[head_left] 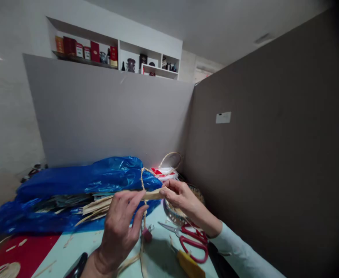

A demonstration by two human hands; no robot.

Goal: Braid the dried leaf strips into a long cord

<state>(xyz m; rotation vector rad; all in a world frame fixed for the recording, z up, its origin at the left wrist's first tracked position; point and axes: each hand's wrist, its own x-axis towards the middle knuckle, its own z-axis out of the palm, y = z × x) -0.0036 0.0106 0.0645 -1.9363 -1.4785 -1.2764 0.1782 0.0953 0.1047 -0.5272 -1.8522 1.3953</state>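
A pale, flat strip of plant fibre [153, 194] stretches between my hands above the table. My right hand [182, 199] pinches its right end between thumb and fingertips. At the other end, the fingers of my left hand [120, 226] are curled on it, the thumb a little lower; part of that grip is hidden. A thin braided cord [142, 178] runs down behind the strip and loops up at the back. Beyond my left hand, a bundle of similar strips [96, 206] pokes out of a blue plastic bag [85, 177].
Red-handled scissors [194, 247] lie below my right forearm, near a yellow-handled tool [190, 264]. A small dark red clip [147, 233] sits by the cord. Behind my right hand is a round basket [169, 212]. Grey partitions [114, 116] enclose the table's back and right.
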